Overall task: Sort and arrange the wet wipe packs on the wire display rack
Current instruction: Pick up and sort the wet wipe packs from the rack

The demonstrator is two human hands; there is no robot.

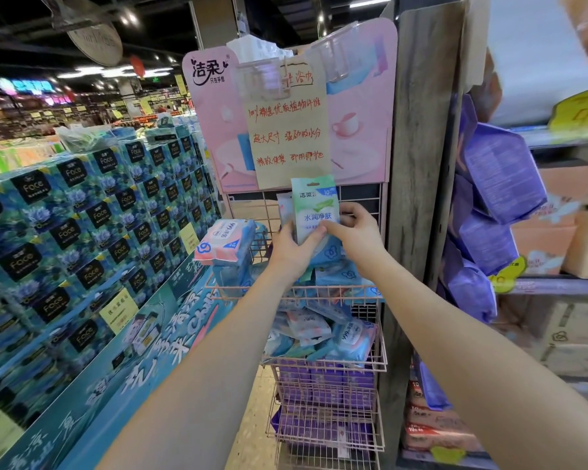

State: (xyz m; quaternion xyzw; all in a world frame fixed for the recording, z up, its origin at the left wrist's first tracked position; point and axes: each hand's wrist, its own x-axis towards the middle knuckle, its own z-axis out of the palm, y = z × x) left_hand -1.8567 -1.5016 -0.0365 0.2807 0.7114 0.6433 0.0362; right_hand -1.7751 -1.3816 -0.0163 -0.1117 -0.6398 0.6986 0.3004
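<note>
grip: left hand (pixel 294 247) and right hand (pixel 355 232) both clamp one upright green-and-white wipe pack (pixel 314 206), held over the top basket | pink wire rack (pixel 323 364) stacked with baskets, pretty messy | pink header card (pixel 218 130) with a handwritten note (pixel 287 130) | blue-and-pink pack (pixel 226 240) tilted on the basket's left edge

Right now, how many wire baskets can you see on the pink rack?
4: top basket below the hands, second with blue packs, third and fourth holding purple packs. Lower ones may be cut off.
</note>
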